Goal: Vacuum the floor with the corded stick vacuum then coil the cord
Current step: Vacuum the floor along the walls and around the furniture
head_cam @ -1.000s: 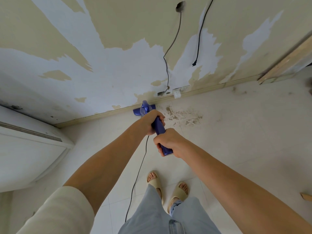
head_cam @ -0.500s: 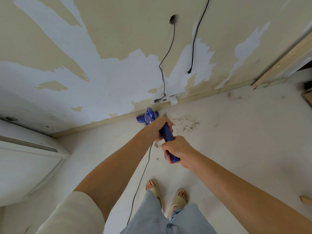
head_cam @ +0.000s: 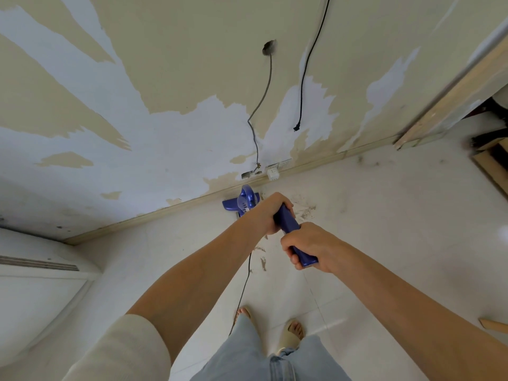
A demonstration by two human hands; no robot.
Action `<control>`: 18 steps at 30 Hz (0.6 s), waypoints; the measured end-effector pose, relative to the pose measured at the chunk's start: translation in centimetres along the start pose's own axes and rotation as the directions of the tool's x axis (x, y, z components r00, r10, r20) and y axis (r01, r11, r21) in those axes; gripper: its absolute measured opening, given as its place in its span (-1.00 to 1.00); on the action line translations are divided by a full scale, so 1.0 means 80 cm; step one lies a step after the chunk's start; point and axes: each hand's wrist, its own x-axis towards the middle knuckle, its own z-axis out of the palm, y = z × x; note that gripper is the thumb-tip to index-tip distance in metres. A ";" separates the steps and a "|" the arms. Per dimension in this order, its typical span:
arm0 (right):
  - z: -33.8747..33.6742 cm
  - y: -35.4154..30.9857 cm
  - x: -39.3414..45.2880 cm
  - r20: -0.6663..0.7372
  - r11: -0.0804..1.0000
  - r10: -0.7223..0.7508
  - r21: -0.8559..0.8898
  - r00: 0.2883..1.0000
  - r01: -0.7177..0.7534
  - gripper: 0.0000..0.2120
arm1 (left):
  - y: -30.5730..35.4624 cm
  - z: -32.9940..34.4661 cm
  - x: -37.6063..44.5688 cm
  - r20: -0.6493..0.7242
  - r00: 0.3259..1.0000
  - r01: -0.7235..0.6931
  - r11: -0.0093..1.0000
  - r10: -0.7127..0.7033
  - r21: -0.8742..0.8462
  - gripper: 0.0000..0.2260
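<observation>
Behind left hand [head_cam: 270, 213]: vacuum [head_cam: 287, 222] shaft.

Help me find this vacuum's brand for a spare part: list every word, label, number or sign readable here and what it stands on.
No text can be read anywhere in this view.
Blue stick vacuum: a small pale mark on its body, too small and blurred to read.
Vacuum handle: plain blue where it shows between the left hand and right hand; both grip it.
White wall socket: no legible marking.
</observation>
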 end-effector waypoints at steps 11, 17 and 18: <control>-0.049 -0.014 0.015 -0.001 0.996 -0.008 -0.092 1.000 0.008 -0.92 | 0.015 0.031 0.032 -0.010 0.999 -0.043 0.999 0.043 0.016 -0.78; -0.059 0.011 0.013 -0.003 0.994 -0.016 -0.108 1.000 0.016 -0.91 | -0.008 0.046 0.037 -0.017 0.999 -0.044 0.999 0.044 -0.014 -0.80; -0.061 0.017 0.012 0.001 0.994 -0.020 -0.107 1.000 0.020 -0.90 | -0.013 0.050 0.035 -0.023 0.999 -0.044 0.999 0.044 -0.024 -0.79</control>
